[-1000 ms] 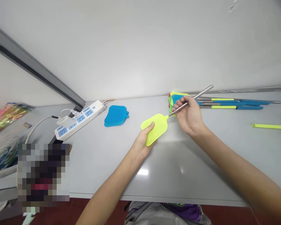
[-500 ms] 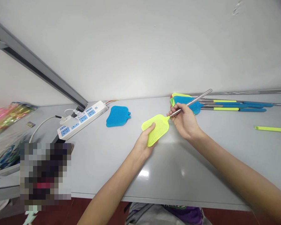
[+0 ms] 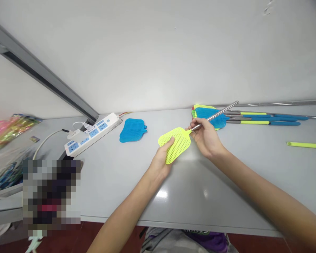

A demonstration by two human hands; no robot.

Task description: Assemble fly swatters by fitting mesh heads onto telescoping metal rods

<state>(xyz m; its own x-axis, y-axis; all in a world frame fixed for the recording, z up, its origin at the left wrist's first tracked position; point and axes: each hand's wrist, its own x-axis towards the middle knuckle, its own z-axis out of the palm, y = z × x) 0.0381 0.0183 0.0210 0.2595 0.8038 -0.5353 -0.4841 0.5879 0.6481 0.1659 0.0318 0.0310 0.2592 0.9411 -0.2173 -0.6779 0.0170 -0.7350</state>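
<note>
Yellow swatter head (image 3: 175, 144) held above table (image 3: 213, 196), cupped in left hand (image 3: 162, 158), thumb pressed on mesh. Right hand (image 3: 206, 138) pinches steel shaft (image 3: 226, 109) just past neck, nearer shaft than left. Long axis runs up-right across body, toward blue-topped stack (image 3: 206, 113) (contact with stack not visible). Loose blue head (image 3: 133, 130) lies left, near power strip (image 3: 92, 135).

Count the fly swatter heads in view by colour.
Yellow-green: 2, the fly swatter head in the left hand and the stacked yellow-green head
Blue: 2, the loose blue head and the stacked blue head
Total: 4, plus a reddish edge beneath the stack, unclear.
</note>
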